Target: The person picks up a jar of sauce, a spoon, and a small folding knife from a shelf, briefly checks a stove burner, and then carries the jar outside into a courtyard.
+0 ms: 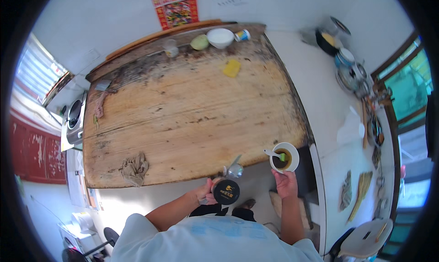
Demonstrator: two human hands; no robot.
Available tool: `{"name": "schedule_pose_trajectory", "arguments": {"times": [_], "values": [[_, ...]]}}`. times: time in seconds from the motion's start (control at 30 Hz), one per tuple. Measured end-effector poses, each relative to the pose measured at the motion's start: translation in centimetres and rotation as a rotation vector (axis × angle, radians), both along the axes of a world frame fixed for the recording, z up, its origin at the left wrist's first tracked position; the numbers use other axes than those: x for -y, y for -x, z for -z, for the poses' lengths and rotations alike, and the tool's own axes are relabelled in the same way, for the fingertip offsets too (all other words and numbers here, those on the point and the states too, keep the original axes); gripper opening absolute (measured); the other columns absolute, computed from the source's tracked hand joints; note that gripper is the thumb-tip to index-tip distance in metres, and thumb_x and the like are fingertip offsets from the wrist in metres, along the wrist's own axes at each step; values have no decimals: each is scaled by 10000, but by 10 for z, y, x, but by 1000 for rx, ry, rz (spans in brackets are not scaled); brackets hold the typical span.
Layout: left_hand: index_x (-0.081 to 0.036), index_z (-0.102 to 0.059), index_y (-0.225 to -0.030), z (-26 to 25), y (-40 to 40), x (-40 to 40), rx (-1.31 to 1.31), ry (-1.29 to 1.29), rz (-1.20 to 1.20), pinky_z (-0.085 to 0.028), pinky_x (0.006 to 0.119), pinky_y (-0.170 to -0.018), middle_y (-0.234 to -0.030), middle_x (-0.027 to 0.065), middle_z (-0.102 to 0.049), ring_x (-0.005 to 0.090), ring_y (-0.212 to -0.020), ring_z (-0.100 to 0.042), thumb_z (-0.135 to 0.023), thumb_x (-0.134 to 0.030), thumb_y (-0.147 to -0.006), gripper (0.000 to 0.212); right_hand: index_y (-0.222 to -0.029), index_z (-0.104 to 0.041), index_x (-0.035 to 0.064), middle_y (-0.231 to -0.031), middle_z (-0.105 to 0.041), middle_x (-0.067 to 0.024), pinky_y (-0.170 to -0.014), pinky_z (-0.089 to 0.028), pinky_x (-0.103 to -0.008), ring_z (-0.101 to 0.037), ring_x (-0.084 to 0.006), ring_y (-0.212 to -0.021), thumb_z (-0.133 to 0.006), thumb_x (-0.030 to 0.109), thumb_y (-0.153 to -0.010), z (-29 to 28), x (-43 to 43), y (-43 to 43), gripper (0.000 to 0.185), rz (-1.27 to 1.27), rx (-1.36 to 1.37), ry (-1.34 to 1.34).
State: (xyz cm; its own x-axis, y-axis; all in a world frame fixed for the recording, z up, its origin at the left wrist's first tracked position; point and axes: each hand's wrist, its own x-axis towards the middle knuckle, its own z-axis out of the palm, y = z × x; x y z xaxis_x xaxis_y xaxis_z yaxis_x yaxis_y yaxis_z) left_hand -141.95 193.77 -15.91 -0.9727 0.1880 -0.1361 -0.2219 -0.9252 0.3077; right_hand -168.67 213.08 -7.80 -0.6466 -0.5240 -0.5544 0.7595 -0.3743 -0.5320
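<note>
My left hand (205, 192) grips a jar with a black lid (226, 190) that bears gold writing. Just beyond the jar is a shiny rounded object (235, 170) with a slim strip sticking up from it; whether my hand holds that too is unclear. In my right hand (286, 183) is a white bowl (294, 159), held by its near side at the table's front right corner. Dark brown liquid (280, 162) lies in the bowl. A white spoon (271, 153) rests against its left rim, and a small green piece (283, 157) shows beside the spoon.
A worn wooden table (192, 100) spans the middle. On it lie a crumpled cloth (134, 169), a yellow sponge-like piece (232, 68), a white bowl (221, 38), a pale green melon-like item (199, 42) and cups. To the right, a white counter (295, 63) carries pots and a hand broom (360, 193).
</note>
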Motion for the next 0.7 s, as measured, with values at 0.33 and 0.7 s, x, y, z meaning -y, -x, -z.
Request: {"name": "schedule_pose_trajectory", "arguments": {"times": [0.33,0.7], "values": [[-27,-350,-1332,-48,-87,84,-16,-409,-665,-420,184,-386,-1204,254,-518,115,-416,-490,-641,-636,-671,945,-1074,-501,-31,-941,-631,-193,-684,-589,-277,-658,-304,-804,-552,-3,-784,50,246,36,295,-341,-35,58],[23,-399,-1295,-110,-91,120,-130,-489,-1178,-417,204,-391,-1187,261,-494,149,-500,-532,-485,-305,-897,523,-1128,-458,35,-938,-610,-147,-673,-592,-290,-645,-271,-800,-535,-38,-763,99,526,53,380,-559,-14,107]]}}
